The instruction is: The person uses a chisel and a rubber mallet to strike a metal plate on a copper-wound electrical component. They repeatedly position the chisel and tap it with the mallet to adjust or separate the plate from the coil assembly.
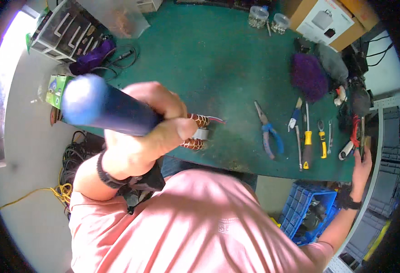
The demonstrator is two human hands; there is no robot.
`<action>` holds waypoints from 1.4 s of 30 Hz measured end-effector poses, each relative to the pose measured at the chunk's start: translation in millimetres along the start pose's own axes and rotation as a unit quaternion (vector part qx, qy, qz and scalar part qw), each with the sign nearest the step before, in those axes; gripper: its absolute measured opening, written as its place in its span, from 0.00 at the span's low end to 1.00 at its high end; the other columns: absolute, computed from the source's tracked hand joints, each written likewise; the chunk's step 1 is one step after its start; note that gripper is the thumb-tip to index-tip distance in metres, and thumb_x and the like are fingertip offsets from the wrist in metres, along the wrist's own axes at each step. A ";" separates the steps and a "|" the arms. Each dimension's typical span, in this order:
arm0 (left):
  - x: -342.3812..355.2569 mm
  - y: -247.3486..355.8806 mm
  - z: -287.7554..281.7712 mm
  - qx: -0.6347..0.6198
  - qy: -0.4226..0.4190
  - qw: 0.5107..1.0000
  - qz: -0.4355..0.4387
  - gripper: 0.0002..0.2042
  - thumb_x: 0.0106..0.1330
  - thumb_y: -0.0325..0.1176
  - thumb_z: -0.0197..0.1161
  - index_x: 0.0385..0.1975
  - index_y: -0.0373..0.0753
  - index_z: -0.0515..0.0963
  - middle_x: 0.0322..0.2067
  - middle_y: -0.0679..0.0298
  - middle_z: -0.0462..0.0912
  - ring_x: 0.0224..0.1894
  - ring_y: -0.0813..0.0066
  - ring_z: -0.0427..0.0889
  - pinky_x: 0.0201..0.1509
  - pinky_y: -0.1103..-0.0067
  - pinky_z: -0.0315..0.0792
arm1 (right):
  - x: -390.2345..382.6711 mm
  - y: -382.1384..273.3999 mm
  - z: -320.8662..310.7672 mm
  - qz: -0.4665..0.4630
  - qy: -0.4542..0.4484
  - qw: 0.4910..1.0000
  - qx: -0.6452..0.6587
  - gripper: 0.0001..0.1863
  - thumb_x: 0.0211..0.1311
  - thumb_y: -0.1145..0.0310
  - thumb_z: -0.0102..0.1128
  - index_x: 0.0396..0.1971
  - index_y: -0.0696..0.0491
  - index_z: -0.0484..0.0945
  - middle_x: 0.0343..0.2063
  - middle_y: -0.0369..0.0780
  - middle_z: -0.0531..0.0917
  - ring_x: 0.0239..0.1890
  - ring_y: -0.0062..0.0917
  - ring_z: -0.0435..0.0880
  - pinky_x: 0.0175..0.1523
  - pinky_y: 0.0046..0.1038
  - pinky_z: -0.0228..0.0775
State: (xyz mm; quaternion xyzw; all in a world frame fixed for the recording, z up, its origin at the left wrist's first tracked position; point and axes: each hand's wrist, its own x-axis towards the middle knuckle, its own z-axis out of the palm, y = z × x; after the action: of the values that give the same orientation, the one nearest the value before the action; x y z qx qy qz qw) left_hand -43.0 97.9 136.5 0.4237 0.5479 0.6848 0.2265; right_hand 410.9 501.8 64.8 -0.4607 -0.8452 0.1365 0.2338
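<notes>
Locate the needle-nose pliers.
In the head view, the blue-handled needle-nose pliers lie right of centre on the green tabletop, left of the yellow-handled screwdriver.

We wear pink T-shirt, loose, with soft folds and bright light stripes across front. Left sleeve short, same pink; right sleeve also pink. On shirt front, small pale print with square marks. Behind our left hand, dark wristband, rope-like. Behind our right hand, second dark wristband, thicker, with rough-looking edge.
</notes>
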 end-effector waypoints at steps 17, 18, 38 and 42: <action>4.7 13.2 5.5 0.067 0.015 0.992 -0.105 0.07 0.54 0.25 0.68 0.20 0.34 0.76 0.17 0.69 0.76 0.22 0.84 0.72 0.26 0.81 0.66 | -0.4 -237.5 -102.1 0.048 -0.178 0.899 0.397 0.10 0.71 0.66 0.54 0.43 0.57 0.71 0.23 0.34 0.72 0.21 0.14 0.67 0.25 0.18 0.61; 5.3 15.5 5.5 0.071 0.020 0.991 -0.112 0.07 0.54 0.25 0.68 0.20 0.34 0.76 0.17 0.69 0.76 0.22 0.84 0.71 0.26 0.81 0.66 | -3.9 -241.8 -100.1 0.050 -0.180 0.900 0.393 0.09 0.71 0.67 0.54 0.43 0.57 0.71 0.23 0.34 0.72 0.21 0.14 0.67 0.25 0.18 0.61; 14.1 15.6 -13.4 0.002 -0.072 0.990 -0.124 0.06 0.57 0.26 0.70 0.25 0.36 0.78 0.21 0.71 0.78 0.23 0.85 0.74 0.25 0.84 0.67 | -107.3 -402.5 -79.4 0.002 -0.181 0.966 0.183 0.15 0.63 0.62 0.65 0.37 0.60 0.77 0.24 0.37 0.77 0.27 0.19 0.71 0.33 0.24 0.64; 15.8 19.0 -15.4 0.018 -0.096 0.985 -0.142 0.09 0.57 0.31 0.72 0.25 0.35 0.79 0.21 0.69 0.79 0.23 0.84 0.75 0.29 0.82 0.72 | -117.1 -414.8 -82.7 -0.007 -0.184 0.964 0.192 0.17 0.65 0.61 0.64 0.38 0.61 0.77 0.25 0.39 0.76 0.28 0.21 0.72 0.35 0.25 0.66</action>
State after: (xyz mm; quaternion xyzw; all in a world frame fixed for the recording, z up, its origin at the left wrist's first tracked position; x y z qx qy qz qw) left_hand -61.3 95.9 159.1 0.4097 0.5902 0.5920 0.3652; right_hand 212.0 181.1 288.9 -0.3678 -0.8352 0.3768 0.1589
